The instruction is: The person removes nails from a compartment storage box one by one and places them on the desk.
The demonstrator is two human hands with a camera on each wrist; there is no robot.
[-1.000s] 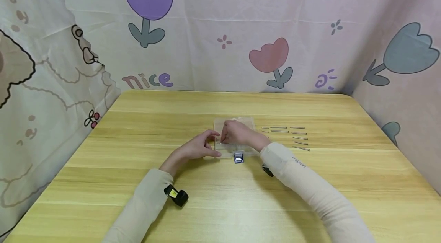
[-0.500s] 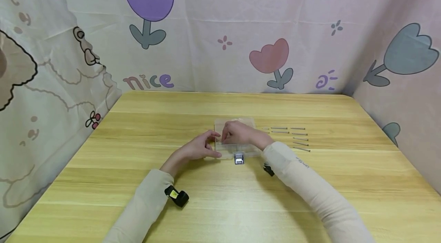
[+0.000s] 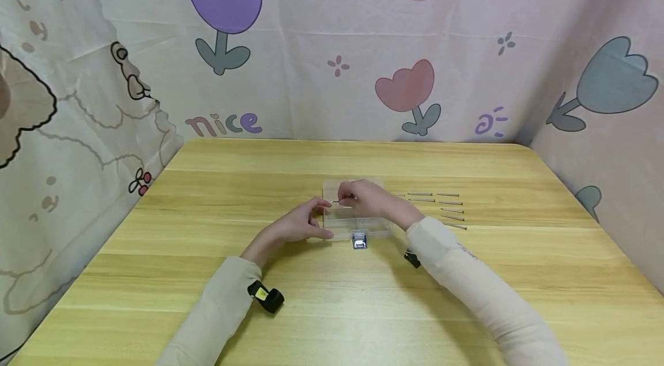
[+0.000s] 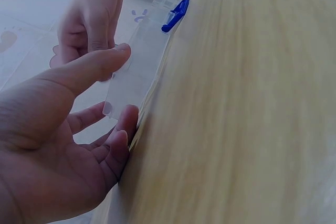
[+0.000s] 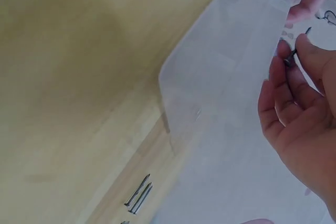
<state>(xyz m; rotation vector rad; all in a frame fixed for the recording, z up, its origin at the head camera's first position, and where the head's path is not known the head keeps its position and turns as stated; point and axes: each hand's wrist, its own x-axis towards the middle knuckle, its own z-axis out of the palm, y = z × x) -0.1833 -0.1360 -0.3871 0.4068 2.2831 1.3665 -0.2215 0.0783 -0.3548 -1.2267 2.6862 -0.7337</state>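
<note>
A clear plastic box (image 3: 344, 226) with a blue latch (image 3: 359, 241) at its front lies on the table, its lid raised at the back. My left hand (image 3: 298, 223) steadies the left end of the box, thumb by the front corner and fingertips at the left wall. My right hand (image 3: 365, 199) is over the back left part of the box, pinching a thin metal nail (image 3: 335, 202) that points left. In the right wrist view the nail (image 5: 307, 30) sticks out between thumb and fingertips. Right of the box several nails (image 3: 451, 210) lie in rows; my right forearm partly covers them.
The wooden table (image 3: 249, 176) reaches back to a hanging cloth (image 3: 311, 83) printed with flowers. Cloth also closes off both sides. A black wrist camera (image 3: 266, 297) is strapped to my left sleeve.
My right hand has shifted slightly back and right over the box, and the nail it pinches now shows further back. My left hand has stayed at the box's left end.
</note>
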